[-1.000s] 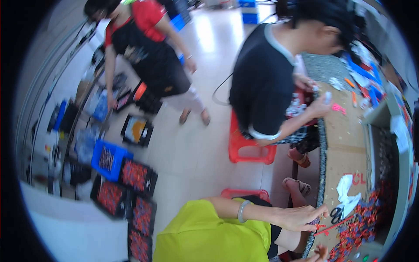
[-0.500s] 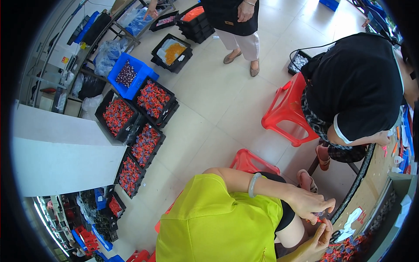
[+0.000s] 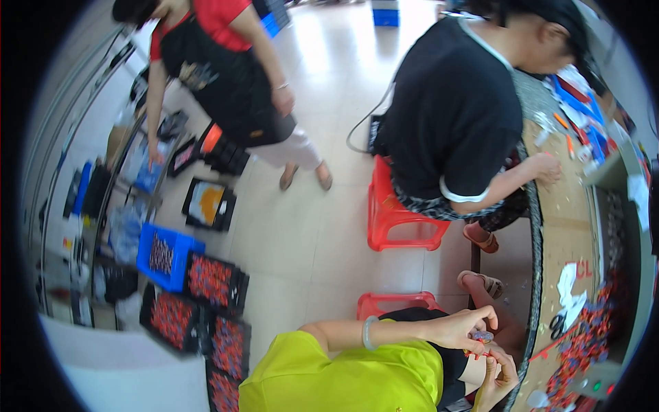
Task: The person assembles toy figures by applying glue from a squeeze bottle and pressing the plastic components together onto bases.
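Observation:
Over my lap, my left hand [image 3: 458, 331], with a pale bangle [image 3: 367, 333] on its wrist, pinches a small purple-and-red plastic piece [image 3: 483, 337]. My right hand [image 3: 501, 371] meets it from below, its thumb and fingertips closed at the red end of that piece. The fingers hide most of its shape. Beyond my hands, a heap of similar red and purple pieces [image 3: 583, 350] covers the near end of the worktable [image 3: 566, 230]. Black-handled scissors [image 3: 557, 325] lie on the table beside the heap, near a crumpled white sheet [image 3: 568, 285] and a thin red strip [image 3: 551, 345].
A co-worker in black [image 3: 453, 117] sits at the table on a red stool [image 3: 391, 213]. Another red stool [image 3: 398, 300] stands nearer me. At left, a standing person in an apron [image 3: 220, 82] reaches toward a shelf. Black crates [image 3: 230, 343] and a blue bin [image 3: 180, 254] hold parts.
The whole view has shifted, bringing more of the table and both co-workers into sight. My hands still hold the small piece together, and my left index finger stays raised and bent.

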Tool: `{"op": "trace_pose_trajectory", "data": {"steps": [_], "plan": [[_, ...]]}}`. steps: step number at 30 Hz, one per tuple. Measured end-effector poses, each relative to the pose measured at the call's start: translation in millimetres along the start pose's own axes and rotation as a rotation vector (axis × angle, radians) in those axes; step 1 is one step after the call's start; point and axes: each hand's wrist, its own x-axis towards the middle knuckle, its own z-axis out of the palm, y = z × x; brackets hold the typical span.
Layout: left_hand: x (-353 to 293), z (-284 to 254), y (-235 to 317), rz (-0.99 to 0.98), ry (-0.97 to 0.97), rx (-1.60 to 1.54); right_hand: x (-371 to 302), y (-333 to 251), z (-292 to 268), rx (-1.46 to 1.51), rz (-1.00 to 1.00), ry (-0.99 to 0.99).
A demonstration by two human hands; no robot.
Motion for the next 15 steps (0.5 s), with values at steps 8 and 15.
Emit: {"op": "trace_pose_trajectory", "data": {"steps": [8, 15], "plan": [[39, 35, -41, -0.191, 0.097, -0.286, -23, 43, -3, -0.255, -0.048, 0.434], [52, 34, -23, -0.342, 0.115, -0.338, -10, 61, -8, -0.277, -0.131, 0.487]]}}
